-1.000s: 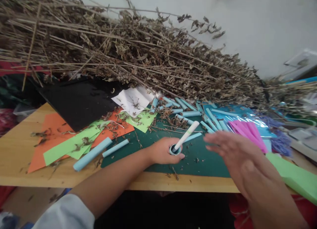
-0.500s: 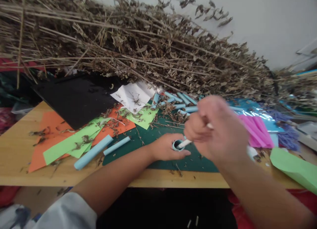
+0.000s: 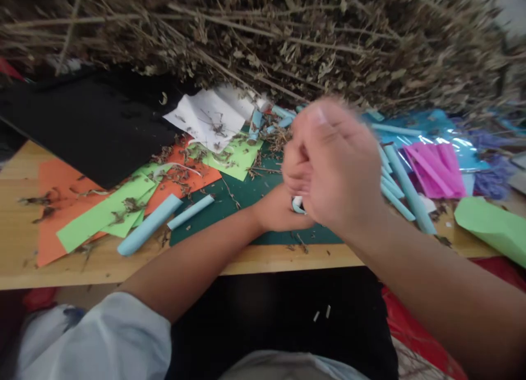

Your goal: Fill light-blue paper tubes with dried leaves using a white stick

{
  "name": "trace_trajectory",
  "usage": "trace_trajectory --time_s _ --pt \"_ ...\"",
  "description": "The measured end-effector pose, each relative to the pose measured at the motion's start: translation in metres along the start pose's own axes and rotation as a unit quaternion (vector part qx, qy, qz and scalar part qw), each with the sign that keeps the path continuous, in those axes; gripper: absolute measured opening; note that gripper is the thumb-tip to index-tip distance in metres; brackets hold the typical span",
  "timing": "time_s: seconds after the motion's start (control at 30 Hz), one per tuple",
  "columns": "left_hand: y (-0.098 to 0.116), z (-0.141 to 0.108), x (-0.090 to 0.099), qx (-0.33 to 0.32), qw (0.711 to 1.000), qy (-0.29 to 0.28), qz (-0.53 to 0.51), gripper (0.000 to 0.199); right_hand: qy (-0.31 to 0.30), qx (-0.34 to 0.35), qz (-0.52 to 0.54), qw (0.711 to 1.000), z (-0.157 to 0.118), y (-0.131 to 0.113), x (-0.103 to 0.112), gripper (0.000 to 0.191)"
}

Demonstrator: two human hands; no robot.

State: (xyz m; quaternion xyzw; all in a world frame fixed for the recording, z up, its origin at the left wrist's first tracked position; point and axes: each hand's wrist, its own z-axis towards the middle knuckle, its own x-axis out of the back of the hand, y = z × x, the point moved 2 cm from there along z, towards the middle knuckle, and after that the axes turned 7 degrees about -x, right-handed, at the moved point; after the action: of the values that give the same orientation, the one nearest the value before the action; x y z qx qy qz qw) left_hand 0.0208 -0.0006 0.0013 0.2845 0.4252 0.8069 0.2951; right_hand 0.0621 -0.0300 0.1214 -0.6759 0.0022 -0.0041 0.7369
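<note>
My left hand (image 3: 278,211) is wrapped round a light blue paper tube (image 3: 299,209), held upright above the green cutting mat (image 3: 242,226). Only part of the tube's rim shows. My right hand (image 3: 339,163) makes a fist directly over the tube and covers most of it. A white stick (image 3: 296,201) is gripped in that fist; a short bit of it shows at the tube's mouth, and the fist hides the rest. Left of my hands lie a thicker blue paper roll (image 3: 150,225) and a thinner blue roll (image 3: 191,212).
Dried plant stems (image 3: 246,35) are heaped along the back. Black sheet (image 3: 94,128), orange paper (image 3: 53,216), green strips (image 3: 107,210) and white paper (image 3: 209,117) lie left. More blue rolls (image 3: 406,188), folded pink paper (image 3: 438,169) and green paper (image 3: 493,221) lie right.
My right fist has come down closer to the tube, so less of the white stick shows. The view has tilted downward. More blue rolls now show right of my right hand.
</note>
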Motion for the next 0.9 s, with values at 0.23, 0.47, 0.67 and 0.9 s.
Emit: trace_trajectory --time_s 0.23,0.47,0.67,0.9 --pt "0.0 -0.001 0.0 0.027 0.999 0.006 0.027 0.012 -0.07 0.022 0.058 0.996 0.0 -0.003 0.009 0.036" --pt "0.003 -0.002 0.001 0.046 0.998 0.024 0.021 0.011 -0.046 0.034 -0.008 0.998 -0.002 -0.004 0.01 0.04" --pt "0.009 -0.005 0.003 0.042 0.998 0.036 0.014 0.008 -0.02 0.079 -0.028 0.996 -0.018 -0.003 0.017 0.041" --pt "0.009 -0.005 0.015 0.053 0.988 0.115 0.089 0.004 -0.033 0.113 0.032 0.993 0.009 0.031 0.021 0.036"
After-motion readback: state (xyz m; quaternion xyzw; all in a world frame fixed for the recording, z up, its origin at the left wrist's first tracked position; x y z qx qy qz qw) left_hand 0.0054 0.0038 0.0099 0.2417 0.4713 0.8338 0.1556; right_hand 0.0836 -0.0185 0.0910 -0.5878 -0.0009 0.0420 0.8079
